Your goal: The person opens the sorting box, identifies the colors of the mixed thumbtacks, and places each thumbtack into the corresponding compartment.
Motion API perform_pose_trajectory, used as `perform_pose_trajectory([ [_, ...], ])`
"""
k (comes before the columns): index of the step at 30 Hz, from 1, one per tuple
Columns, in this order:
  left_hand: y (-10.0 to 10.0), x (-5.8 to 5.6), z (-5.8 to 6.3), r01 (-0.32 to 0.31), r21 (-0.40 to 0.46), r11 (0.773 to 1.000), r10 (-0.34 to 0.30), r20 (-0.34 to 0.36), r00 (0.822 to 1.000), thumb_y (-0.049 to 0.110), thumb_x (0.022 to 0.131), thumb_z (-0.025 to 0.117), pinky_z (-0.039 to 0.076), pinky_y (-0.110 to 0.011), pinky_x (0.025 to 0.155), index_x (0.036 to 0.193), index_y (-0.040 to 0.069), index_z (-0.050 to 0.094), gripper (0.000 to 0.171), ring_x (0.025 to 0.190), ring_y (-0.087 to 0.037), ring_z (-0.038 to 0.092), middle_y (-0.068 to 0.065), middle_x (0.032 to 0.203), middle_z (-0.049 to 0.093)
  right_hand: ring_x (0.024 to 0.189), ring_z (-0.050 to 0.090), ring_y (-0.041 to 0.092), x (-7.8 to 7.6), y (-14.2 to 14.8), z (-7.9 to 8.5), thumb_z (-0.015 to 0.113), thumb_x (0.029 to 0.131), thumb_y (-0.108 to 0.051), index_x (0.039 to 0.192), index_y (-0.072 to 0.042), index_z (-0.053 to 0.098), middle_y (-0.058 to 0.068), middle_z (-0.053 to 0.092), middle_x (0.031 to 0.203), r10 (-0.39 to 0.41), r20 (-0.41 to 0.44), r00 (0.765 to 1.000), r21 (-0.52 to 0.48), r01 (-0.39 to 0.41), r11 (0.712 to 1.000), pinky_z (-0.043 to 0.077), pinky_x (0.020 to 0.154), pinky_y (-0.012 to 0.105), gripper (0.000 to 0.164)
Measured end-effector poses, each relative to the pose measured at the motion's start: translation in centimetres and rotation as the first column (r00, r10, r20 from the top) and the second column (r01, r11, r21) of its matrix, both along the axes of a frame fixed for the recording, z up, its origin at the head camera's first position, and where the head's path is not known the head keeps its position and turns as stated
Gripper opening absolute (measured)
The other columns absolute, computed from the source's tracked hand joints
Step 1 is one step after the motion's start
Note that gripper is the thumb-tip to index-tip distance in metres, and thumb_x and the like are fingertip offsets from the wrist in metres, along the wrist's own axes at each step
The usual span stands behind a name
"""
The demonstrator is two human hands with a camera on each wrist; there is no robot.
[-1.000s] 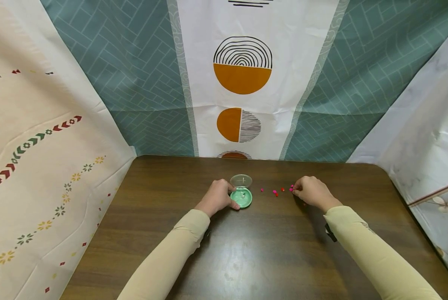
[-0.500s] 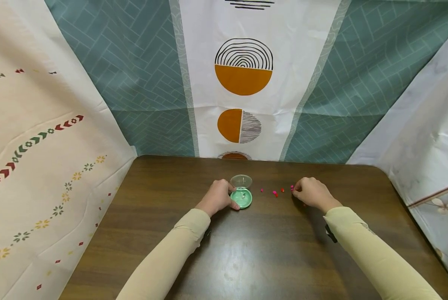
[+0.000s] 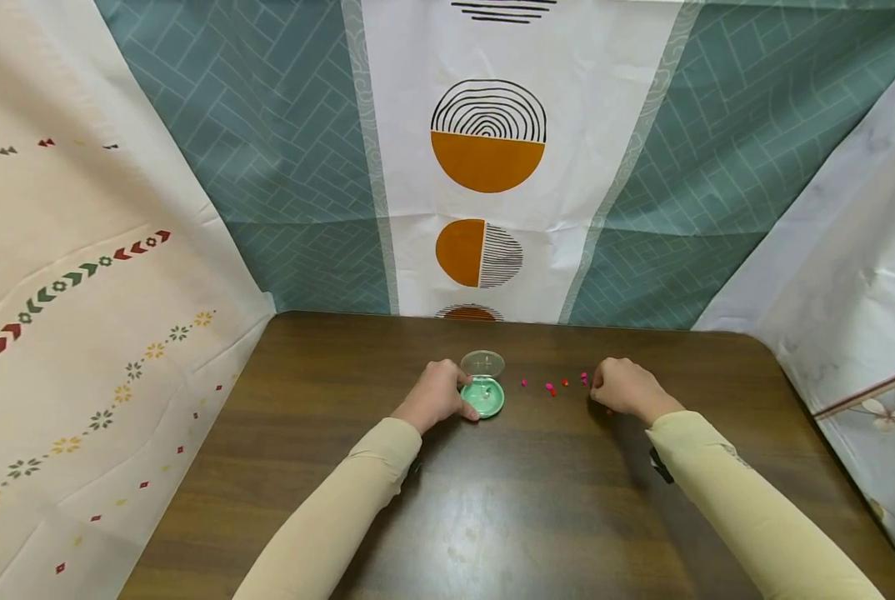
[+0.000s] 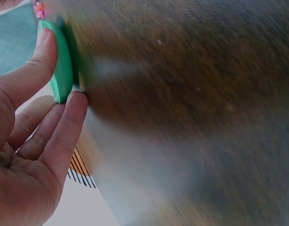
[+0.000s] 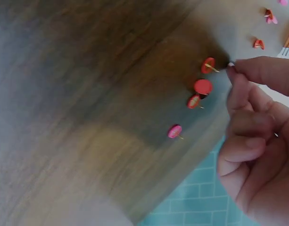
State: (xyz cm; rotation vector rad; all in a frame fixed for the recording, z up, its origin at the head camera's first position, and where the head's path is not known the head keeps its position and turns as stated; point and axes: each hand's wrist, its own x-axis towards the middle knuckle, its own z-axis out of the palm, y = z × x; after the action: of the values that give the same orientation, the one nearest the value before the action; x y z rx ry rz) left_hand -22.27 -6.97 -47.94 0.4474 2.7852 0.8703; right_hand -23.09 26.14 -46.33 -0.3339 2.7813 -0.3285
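A round green case (image 3: 483, 398) with its clear lid (image 3: 482, 363) raised stands on the table, something small inside it. My left hand (image 3: 437, 395) holds the case's left side; in the left wrist view the thumb presses on the green case (image 4: 63, 66) and fingertips rest at its lower edge. My right hand (image 3: 627, 388) has thumb and forefinger pinched together low over the table. A small pale speck (image 5: 230, 64) shows at their tips; I cannot tell its kind. Beside them lie a red thumbtack (image 5: 208, 65), two more red ones and a pink thumbtack (image 5: 174, 131).
Between case and right hand, several pink and red thumbtacks (image 3: 551, 388) are scattered, some with pins sticking up. The brown wooden table (image 3: 492, 500) ends at a patterned curtain (image 3: 485, 258) behind, with cloth hanging at both sides.
My right hand shifts slightly to the right, away from the pink tacks by its fingertips. The left hand and the case keep their place; the head view tilts slightly.
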Motion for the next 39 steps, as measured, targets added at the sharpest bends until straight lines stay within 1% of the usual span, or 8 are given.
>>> perform_pose_trajectory([
  [4,-0.1,-0.1,0.0,0.000,-0.003,1.000,0.000,-0.015,1.000,0.035,0.051,0.089,0.043,-0.025,0.080,0.107,0.008,0.070,0.065,0.101,-0.015,0.056,0.001,0.105,0.065,0.051,0.049,0.012,0.0,-0.5,0.1,0.050,0.083,-0.014,0.069,-0.014,0.060,-0.004,0.052,0.054,0.044,0.030,0.999,-0.040,-0.043,0.998,0.039,0.054,0.031,0.018],
  [7,-0.1,-0.2,-0.1,-0.001,-0.006,1.000,0.001,-0.014,1.000,0.035,0.051,0.089,0.043,-0.024,0.080,0.107,0.009,0.070,0.065,0.102,-0.015,0.056,0.002,0.105,0.065,0.051,0.044,0.011,0.0,-1.0,0.2,0.051,0.086,-0.013,0.068,-0.013,0.059,-0.005,0.047,0.056,0.101,0.025,0.995,-0.116,-0.098,0.988,0.036,0.052,0.030,0.020],
  [9,-0.1,-0.2,-0.1,0.001,-0.007,1.000,-0.001,-0.010,1.000,0.035,0.052,0.089,0.043,-0.024,0.081,0.108,0.009,0.069,0.065,0.102,-0.015,0.055,0.002,0.106,0.065,0.055,0.042,0.012,0.1,-1.5,0.3,0.053,0.088,-0.014,0.071,-0.012,0.061,-0.006,0.047,0.059,0.119,0.016,0.993,-0.158,-0.115,0.981,0.036,0.054,0.029,0.019],
  [14,0.0,-0.1,-0.1,0.009,-0.005,1.000,-0.009,-0.011,1.000,0.035,0.052,0.089,0.043,-0.024,0.080,0.108,0.009,0.069,0.065,0.102,-0.015,0.055,0.001,0.106,0.065,0.065,0.045,0.014,0.1,-2.7,0.4,0.055,0.092,-0.015,0.086,-0.010,0.065,-0.001,0.059,0.077,0.128,0.001,0.992,-0.248,-0.124,0.961,0.040,0.060,0.032,0.013],
  [22,-0.1,-0.1,0.0,0.010,-0.006,1.000,-0.010,-0.012,1.000,0.036,0.052,0.089,0.043,-0.023,0.078,0.107,0.008,0.069,0.065,0.100,-0.014,0.056,0.000,0.106,0.065,0.069,0.045,0.015,0.0,-4.8,0.9,0.051,0.097,-0.021,0.094,-0.006,0.061,0.006,0.055,0.082,0.141,-0.021,0.990,-0.428,-0.137,0.893,0.038,0.065,0.033,0.019],
  [26,-0.1,-0.3,0.0,0.013,-0.004,1.000,-0.013,-0.019,1.000,0.036,0.052,0.089,0.043,-0.023,0.080,0.108,0.008,0.069,0.066,0.102,-0.014,0.056,0.000,0.107,0.065,0.074,0.048,0.016,-0.1,-5.9,1.1,0.052,0.097,-0.023,0.098,-0.007,0.062,0.007,0.057,0.084,0.112,-0.037,0.993,-0.456,-0.116,0.882,0.040,0.068,0.034,0.019],
  [30,-0.1,-0.5,0.0,0.011,-0.003,1.000,-0.011,-0.016,1.000,0.036,0.051,0.089,0.043,-0.023,0.081,0.109,0.008,0.069,0.067,0.103,-0.014,0.055,0.000,0.107,0.065,0.071,0.049,0.017,-0.4,-7.1,1.1,0.052,0.096,-0.023,0.099,-0.008,0.064,0.007,0.058,0.084,0.118,-0.064,0.991,-0.459,-0.134,0.878,0.042,0.066,0.034,0.019],
  [39,-0.1,-0.3,-0.2,0.005,0.012,1.000,-0.005,-0.003,1.000,0.035,0.051,0.089,0.043,-0.022,0.076,0.107,0.008,0.070,0.065,0.099,-0.013,0.056,0.001,0.105,0.065,0.070,0.050,0.014,-0.6,-9.8,0.1,0.055,0.095,-0.023,0.097,-0.010,0.066,0.001,0.060,0.083,0.119,-0.089,0.989,-0.458,-0.147,0.877,0.044,0.064,0.031,0.017],
])
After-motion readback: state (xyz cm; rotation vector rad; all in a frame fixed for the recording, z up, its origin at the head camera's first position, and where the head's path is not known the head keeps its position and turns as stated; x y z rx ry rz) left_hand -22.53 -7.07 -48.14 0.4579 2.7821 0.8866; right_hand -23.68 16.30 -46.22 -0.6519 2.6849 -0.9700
